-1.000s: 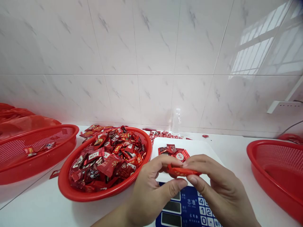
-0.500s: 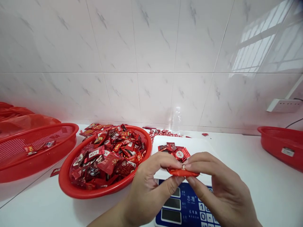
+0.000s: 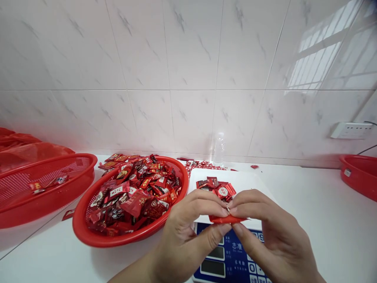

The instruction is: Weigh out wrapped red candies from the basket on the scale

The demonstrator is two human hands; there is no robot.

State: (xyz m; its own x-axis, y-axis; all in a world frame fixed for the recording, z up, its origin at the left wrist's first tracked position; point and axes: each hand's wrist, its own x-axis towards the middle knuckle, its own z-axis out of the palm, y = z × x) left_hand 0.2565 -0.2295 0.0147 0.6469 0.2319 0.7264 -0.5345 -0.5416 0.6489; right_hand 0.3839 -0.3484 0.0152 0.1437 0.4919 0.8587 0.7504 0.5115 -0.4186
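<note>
Between both hands is a small red wrapped packet (image 3: 226, 219), pinched at its middle. My left hand (image 3: 188, 236) grips it from the left with thumb below and fingers above; my right hand (image 3: 273, 232) does the same from the right. Under and behind them stands a digital scale with a blue keypad panel (image 3: 237, 257) and a white pan (image 3: 250, 179). Several red and dark wrapped packets (image 3: 216, 186) lie on the pan, partly covered by my fingers. What is inside the held packet cannot be seen.
Left of the scale, a round red basket (image 3: 78, 222) is heaped with wrapped packets. Farther left sits another red basket (image 3: 73, 188) with a few packets. Loose packets lie along the tiled wall near a clear bottle (image 3: 219, 149). A third red basket (image 3: 361, 177) stands far right.
The red basket at far right has shifted right and partly out of view. The held packet has tilted slightly in my fingers; both hands stay nearly in place.
</note>
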